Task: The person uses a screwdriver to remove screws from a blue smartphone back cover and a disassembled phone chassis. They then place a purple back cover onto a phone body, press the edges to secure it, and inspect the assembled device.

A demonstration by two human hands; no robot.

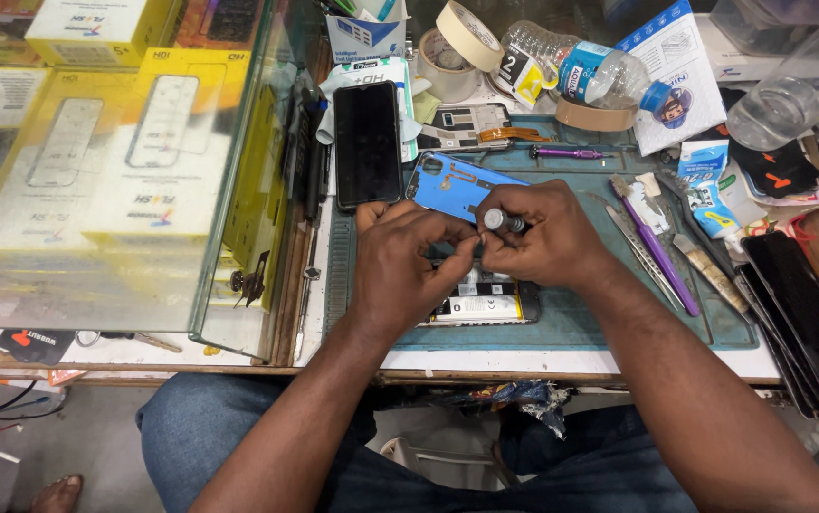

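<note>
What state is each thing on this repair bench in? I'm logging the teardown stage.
opened phone: back off, battery showing, under both hands
blue back cover: detached, inner side up
black phone: screen dark, flat
screwdriver: gripped in right hand
left hand: fingertips pinched at the screwdriver tip
water bottle: capped, lying down

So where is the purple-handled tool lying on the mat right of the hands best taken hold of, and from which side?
Probably at mid-handle of the purple-handled tool, pinched across its width from above. It lies flat on the green mat, running diagonally from upper left to lower right. Metal tweezers lie close along its left, so coming in from the right side looks easier. The right hand is nearest.
</note>
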